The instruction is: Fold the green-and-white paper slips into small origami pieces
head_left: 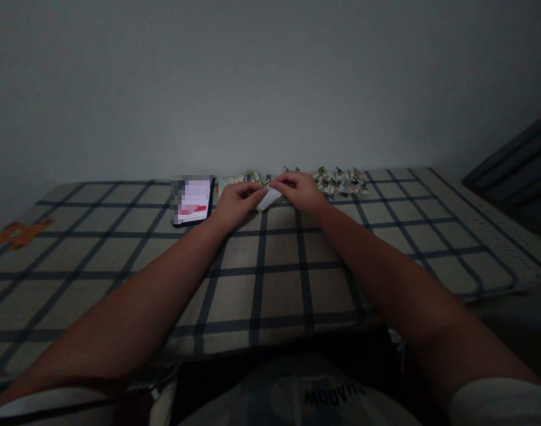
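Observation:
A small white piece of printed paper (269, 198) with green edges is between my two hands, tilted above the checked cloth. My left hand (238, 204) pinches its left side between thumb and fingers. At its upper right, my right hand (300, 190) grips the paper with thumb and forefinger. Behind my left hand lie flat, colourful printed papers (248, 177). Just right of my right hand, several small folded paper pieces (345, 182) with pointed tips sit in a cluster.
A phone or tablet (194, 201) with a lit, partly pixelated screen lies left of my left hand. An orange object (20, 234) is at the far left of the checked tablecloth (279, 296). A plain grey wall (270, 89) rises behind the table.

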